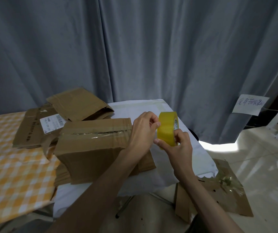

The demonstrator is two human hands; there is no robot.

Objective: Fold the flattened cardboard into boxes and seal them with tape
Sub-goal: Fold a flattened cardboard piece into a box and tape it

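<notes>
At frame centre one folded brown cardboard box (91,145) is already taped; the yellow tape roll (167,128) is gripped by the right hand (177,147) and picked at by the left hand's (143,130) pinched fingertips; the flattened brown cardboard sheets (54,120) at upper left are left unfolded.

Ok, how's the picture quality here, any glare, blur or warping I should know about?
Head view: wide-angle warping bends the curtain folds and table edges; a blown-out bright patch on the floor beneath the curtain; the room is dim; the tape roll and both hands look fairly sharp.
</notes>
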